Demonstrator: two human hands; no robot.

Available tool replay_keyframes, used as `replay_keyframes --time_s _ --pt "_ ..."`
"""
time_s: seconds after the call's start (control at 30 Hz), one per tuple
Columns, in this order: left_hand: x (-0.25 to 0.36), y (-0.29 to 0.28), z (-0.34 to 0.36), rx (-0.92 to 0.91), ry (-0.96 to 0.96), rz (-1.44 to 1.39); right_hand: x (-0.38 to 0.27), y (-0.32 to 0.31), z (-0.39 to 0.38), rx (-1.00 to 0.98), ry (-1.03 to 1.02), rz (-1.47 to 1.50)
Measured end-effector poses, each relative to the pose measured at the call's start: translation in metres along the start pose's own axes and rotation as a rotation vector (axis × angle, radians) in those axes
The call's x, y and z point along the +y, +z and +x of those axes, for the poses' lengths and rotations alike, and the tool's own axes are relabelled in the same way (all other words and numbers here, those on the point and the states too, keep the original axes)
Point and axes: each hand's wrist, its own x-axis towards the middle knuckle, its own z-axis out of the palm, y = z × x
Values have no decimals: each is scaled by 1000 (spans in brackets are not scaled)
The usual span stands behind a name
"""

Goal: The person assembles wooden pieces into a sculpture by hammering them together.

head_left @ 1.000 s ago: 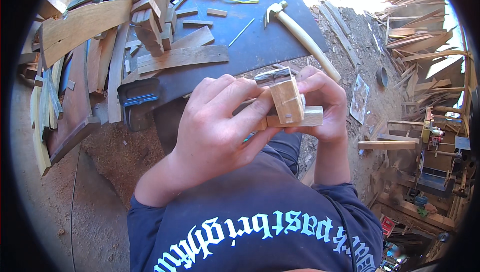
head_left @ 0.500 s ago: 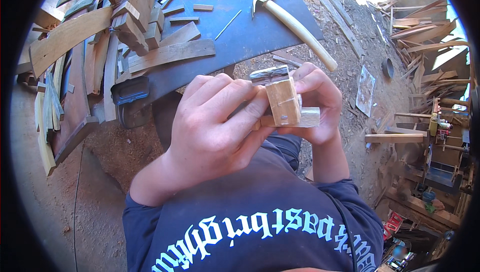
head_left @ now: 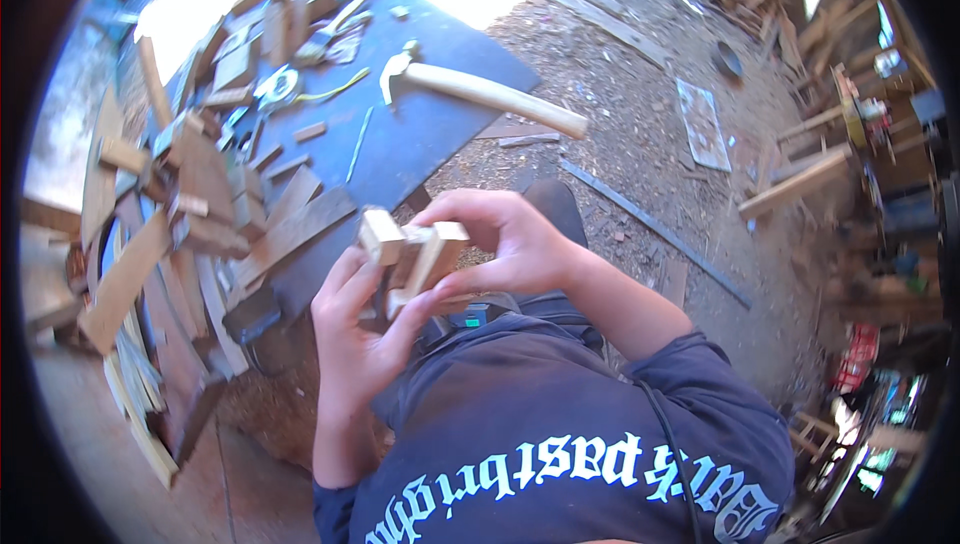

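Between my two hands, in front of my lap, is a small wooden assembly (head_left: 436,258) of pale blocks with a gap between two upright pieces. My left hand (head_left: 362,329) grips its left side from below, thumb along the lower edge. On the other side my right hand (head_left: 505,244) closes on it, with fingers over the far end and thumb at the near face. My palms hide part of the piece. Beyond my hands a claw hammer (head_left: 490,94) with a pale wooden handle lies on the dark blue tabletop (head_left: 455,44).
A tape measure (head_left: 277,89) with its yellow blade partly out and a thin light-blue stick (head_left: 360,144) lie on the table. Stacked boards (head_left: 130,284) crowd the left, near a black plastic container (head_left: 252,314). A long dark strip (head_left: 655,234) rests on the chip-covered ground.
My hands and the wooden assembly have moved left and the piece has been turned, showing the gap between its blocks. The whole view has shifted, revealing more of the table's far side.
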Motion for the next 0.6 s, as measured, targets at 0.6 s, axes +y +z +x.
replay_keyframes --time_s 0.6 --pt "-40 57 -7 189 -550 -590 50 -7 -4 375 172 47"
